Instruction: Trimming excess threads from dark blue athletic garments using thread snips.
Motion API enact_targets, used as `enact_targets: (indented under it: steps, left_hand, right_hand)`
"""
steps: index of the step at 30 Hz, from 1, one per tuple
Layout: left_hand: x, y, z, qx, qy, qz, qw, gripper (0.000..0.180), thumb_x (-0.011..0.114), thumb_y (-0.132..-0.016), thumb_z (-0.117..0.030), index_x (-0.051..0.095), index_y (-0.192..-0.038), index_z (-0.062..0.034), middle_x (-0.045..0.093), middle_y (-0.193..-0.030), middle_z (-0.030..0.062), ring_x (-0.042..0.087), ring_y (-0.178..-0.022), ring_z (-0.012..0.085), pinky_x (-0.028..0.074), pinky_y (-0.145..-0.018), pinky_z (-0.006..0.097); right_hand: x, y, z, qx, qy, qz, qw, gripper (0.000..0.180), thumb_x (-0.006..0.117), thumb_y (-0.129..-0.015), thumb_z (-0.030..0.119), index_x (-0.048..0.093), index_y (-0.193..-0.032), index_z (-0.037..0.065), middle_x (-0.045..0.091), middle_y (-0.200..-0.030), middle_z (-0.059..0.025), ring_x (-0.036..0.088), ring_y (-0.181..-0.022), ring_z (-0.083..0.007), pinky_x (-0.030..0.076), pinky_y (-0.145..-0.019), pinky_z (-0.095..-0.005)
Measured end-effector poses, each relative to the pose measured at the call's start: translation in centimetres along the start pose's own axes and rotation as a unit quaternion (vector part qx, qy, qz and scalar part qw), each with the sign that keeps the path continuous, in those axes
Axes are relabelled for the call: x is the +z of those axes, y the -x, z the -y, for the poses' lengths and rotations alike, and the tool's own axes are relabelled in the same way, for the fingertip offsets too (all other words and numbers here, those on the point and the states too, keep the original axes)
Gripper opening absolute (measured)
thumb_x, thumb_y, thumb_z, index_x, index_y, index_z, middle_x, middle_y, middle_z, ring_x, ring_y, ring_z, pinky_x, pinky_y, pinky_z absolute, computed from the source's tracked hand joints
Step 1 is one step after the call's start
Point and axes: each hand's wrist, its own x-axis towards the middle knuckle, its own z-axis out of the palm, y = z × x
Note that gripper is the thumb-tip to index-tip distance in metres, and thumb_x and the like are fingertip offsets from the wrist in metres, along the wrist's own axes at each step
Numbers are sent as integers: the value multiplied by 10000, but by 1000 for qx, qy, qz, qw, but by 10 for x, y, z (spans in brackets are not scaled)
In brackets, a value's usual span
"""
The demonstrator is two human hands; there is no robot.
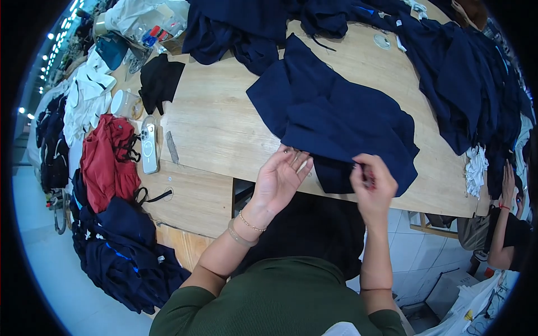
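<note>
Head view: rumpled navy cloth spread on bench, just beyond left hand, partly beneath right hand. To handle well, probably best to work along near edge, between both hands: pinch lightly, keep tension even, flatten folds before lining up any edge, and avoid snagging navy garments beyond left hand, close to far corner. Left hand: half open, palm turned up and inward, fingers loosely curled, right at cloth's near-left edge; no clear grip visible, cannot tell if touching. Right hand: fingers bent inward over near edge, blurred by motion; cannot tell whether closed on cloth, on something small, or on nothing. Reddish patch at fingertips, too smeared to name. Well left of left hand: pale phone, then red garment farther out. Beyond phone, farther from left hand: black cloth, apart from navy cloth.
</note>
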Motion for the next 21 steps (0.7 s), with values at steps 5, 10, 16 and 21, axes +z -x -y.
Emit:
enact_targets:
  steps: [5, 10, 16, 21]
  left_hand:
    - [46, 10, 0, 23, -31, 25, 999, 288, 493, -944, -181, 468, -1206, -65, 549, -1186, 50, 551, -1101, 168, 430, -1016, 350]
    - [60, 10, 8, 57, -74, 73, 993, 279, 462, -973, -146, 469, -1229, -36, 582, -1144, 43, 606, -1038, 157, 444, -1034, 359]
    - [68, 14, 14, 66, -95, 42, 992, 225, 462, -977, -171, 496, -1178, -77, 597, -1120, 38, 595, -1081, 153, 473, -1005, 379]
    - [70, 16, 18, 57, -82, 52, 994, 231, 455, -979, -154, 506, -1186, -67, 621, -1078, 45, 629, -1013, 163, 504, -966, 374]
  right_hand:
    - [-30, 16, 4, 62, -35, -45, 996, 151, 601, -746, -100, 603, -861, -3, 423, -670, 20, 373, -580, -58, 300, -523, -192]
    - [-35, 10, 17, 138, -69, 14, 988, 207, 607, -757, -79, 563, -938, 10, 427, -720, 13, 393, -641, -62, 320, -581, -184]
    - [-38, 6, 31, 156, -237, -29, 959, 187, 587, -850, -15, 545, -1032, 2, 517, -825, -32, 483, -721, -83, 398, -675, -193]
    - [-33, 0, 36, 84, -144, -13, 986, 177, 611, -853, -3, 585, -1028, -11, 536, -810, -17, 465, -680, -72, 373, -624, -189]
